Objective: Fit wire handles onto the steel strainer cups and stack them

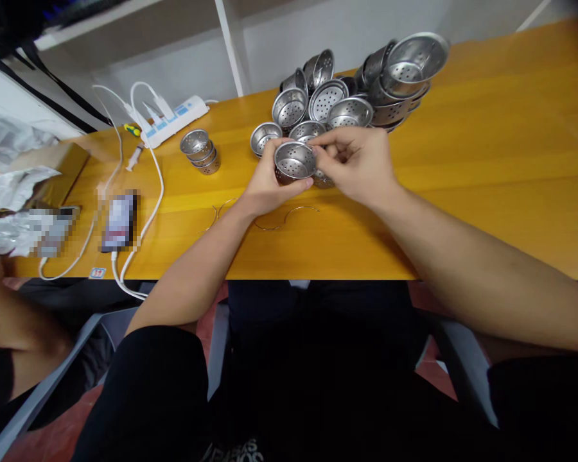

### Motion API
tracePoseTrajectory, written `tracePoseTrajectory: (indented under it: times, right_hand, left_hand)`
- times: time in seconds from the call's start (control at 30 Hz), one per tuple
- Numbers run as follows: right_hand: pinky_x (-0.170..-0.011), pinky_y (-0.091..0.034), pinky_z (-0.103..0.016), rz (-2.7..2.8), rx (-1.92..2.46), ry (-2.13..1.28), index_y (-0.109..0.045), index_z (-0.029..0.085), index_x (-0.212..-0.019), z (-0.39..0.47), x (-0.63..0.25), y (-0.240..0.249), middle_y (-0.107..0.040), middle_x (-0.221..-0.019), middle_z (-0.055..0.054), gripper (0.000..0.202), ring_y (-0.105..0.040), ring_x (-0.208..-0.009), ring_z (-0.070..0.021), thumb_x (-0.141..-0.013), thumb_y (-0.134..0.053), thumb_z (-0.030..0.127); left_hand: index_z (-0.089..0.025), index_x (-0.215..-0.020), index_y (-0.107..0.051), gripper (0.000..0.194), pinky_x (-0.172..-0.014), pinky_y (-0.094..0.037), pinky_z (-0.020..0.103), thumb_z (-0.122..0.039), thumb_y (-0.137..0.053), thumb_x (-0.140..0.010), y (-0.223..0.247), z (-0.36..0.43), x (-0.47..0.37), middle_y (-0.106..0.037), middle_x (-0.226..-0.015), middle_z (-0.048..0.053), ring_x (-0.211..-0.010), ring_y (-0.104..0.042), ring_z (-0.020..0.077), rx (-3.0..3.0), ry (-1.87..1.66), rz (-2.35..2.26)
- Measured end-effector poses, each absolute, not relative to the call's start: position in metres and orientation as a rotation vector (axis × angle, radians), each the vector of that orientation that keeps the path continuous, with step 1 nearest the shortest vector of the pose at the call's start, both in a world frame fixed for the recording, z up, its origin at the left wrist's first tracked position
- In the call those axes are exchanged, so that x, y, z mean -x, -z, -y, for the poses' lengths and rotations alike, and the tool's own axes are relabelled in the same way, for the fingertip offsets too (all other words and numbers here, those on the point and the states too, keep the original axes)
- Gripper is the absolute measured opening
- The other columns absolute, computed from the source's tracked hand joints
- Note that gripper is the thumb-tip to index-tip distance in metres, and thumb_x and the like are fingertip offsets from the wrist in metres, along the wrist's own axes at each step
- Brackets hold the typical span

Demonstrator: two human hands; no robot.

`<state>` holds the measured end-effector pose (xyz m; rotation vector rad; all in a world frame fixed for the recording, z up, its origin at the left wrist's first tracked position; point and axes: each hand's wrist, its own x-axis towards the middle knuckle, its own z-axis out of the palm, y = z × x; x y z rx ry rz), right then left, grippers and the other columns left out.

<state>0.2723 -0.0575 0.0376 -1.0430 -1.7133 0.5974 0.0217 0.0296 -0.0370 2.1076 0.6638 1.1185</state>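
Observation:
A small perforated metal strainer basket (295,161) is tilted toward me above the table, its round rim and holed bottom showing. My left hand (264,183) is closed around its left side, with the thumb along the front. At the basket's right rim, my right hand (359,160) pinches with thumb and forefinger; whatever lies between those fingertips is too small to make out. Thin curved wires (272,228) lie on the table below and beside my left wrist. Right behind my hands stand more strainer baskets (307,131).
Several strainer baskets (349,114) crowd the back, some in a tall stack (414,67) at right. A short stack (200,151) stands left. Further left are a power strip (176,122), white cables (160,186), a phone (119,221) and a syringe (135,157). Another person's arm (14,314) is at far left.

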Motion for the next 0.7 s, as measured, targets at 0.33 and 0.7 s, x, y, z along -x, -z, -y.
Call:
tracePoseTrajectory:
  times: [0.33,0.7]
  right_hand:
    - [-0.084,-0.075,-0.059,1.736,1.136,-0.517,-0.096,0.035,-0.125,0.055,-0.273,-0.035,-0.074,-0.087,-0.009,0.052,-0.077,-0.086,-0.0370,-0.116,-0.089,0.085]
    - [-0.086,-0.075,-0.058,1.699,1.077,-0.567,-0.092,0.033,-0.133,0.061,-0.262,-0.034,-0.069,-0.082,-0.006,0.041,-0.077,-0.084,-0.0355,-0.120,-0.091,0.072]
  left_hand:
    - [-0.032,-0.184,-0.039,0.115,-0.142,-0.066,0.062,-0.090,-0.099,-0.104,0.036,-0.025,-0.020,-0.067,-0.169,0.016,-0.158,-0.079,0.0398,-2.184,-1.055,-0.657]
    - [-0.035,-0.177,-0.044,0.130,-0.142,-0.064,0.063,-0.106,-0.105,-0.086,0.034,-0.021,-0.027,-0.068,-0.165,0.012,-0.157,-0.079,0.0428,-2.187,-1.058,-0.685]
